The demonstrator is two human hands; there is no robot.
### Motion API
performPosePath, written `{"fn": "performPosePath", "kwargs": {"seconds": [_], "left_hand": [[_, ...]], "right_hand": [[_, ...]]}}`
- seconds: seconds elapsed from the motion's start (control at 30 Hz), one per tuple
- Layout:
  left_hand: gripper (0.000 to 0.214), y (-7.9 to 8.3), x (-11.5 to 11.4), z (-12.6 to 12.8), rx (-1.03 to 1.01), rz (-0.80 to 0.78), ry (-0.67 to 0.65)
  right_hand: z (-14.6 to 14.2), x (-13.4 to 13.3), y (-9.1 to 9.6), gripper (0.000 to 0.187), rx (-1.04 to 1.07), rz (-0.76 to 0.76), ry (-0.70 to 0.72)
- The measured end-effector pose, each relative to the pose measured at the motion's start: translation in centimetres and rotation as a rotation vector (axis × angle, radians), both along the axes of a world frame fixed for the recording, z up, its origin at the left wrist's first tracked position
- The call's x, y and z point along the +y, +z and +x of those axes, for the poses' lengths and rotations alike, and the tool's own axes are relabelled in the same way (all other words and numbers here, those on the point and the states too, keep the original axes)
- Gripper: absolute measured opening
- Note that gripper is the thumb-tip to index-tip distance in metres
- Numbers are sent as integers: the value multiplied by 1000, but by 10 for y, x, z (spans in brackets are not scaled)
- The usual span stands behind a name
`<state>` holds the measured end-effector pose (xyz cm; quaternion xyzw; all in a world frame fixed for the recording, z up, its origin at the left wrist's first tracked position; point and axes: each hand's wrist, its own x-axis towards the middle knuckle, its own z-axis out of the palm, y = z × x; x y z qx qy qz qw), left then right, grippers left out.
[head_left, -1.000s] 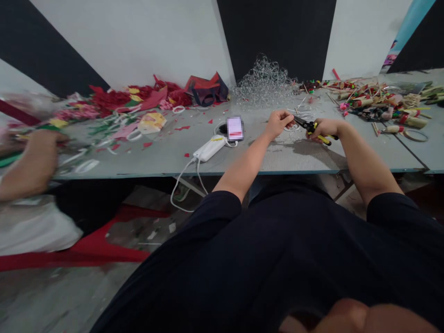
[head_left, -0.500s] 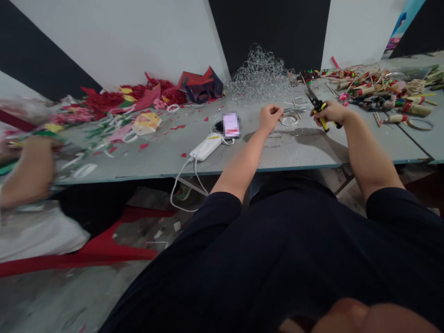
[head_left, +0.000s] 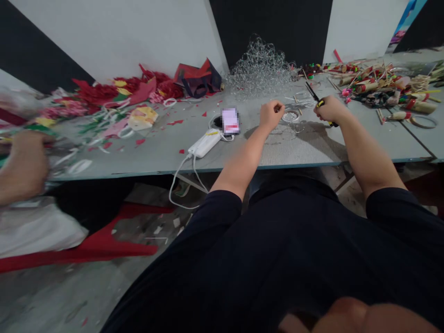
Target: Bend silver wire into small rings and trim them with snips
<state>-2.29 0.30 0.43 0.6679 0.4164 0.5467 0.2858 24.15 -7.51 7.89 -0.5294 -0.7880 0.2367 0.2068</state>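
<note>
My right hand (head_left: 331,111) grips a pair of pliers (head_left: 312,94) with black jaws and yellow-and-black handles. The jaws point up and away to the left, above the table. Thumb and fingers of my left hand (head_left: 272,114) are pinched together; whatever sits between them is too small to make out. Just right of that hand a white ring-shaped roll (head_left: 290,116) lies on the table. Thin cut wires (head_left: 302,103) are spread behind the roll, between my hands.
A heap of curled silver wire (head_left: 260,69) stands against the wall. To the left are a phone (head_left: 230,121), a white power bank (head_left: 204,143) with cables, and red craft scraps (head_left: 100,98). Small wooden pieces (head_left: 381,88) crowd the right. A co-worker's arm (head_left: 26,162) is at far left.
The pliers' handles, spread apart before, are now mostly wrapped in my right hand, and their jaws tilt more to the left. My left hand stays pinched near the roll.
</note>
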Motion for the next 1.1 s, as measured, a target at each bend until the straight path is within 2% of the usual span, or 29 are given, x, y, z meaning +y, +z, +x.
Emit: {"fn": "performPosePath", "kwargs": {"seconds": [0.1,0.13,0.23,0.3,0.43,0.57,0.7,0.83,1.1], "left_hand": [[50,3,-5,1,5,20,-4],[50,4,-6,1,4,26,-8],[51,4,-5,2,2,34,-17],[51,1,-2,2,4,34,-15],[53,-7,9,0,25,26,5],[51,-12,15,-2,39,30,0],[50,-12,15,-2,31,34,-1],[52,-9,13,-1,32,56,7],[39,-9,6,-3,320,69,117]], "right_hand": [[4,15,-8,21,10,27,-48],[5,22,-13,19,10,39,-97],[8,44,-26,17,-44,49,-367],[9,52,-31,17,-78,27,-426],[9,56,-31,15,-119,-20,-432],[9,55,-29,19,-159,44,-449],[8,55,-30,15,-134,81,-440],[3,50,-28,9,-190,52,-459],[-7,37,-21,29,-341,38,-463]]}}
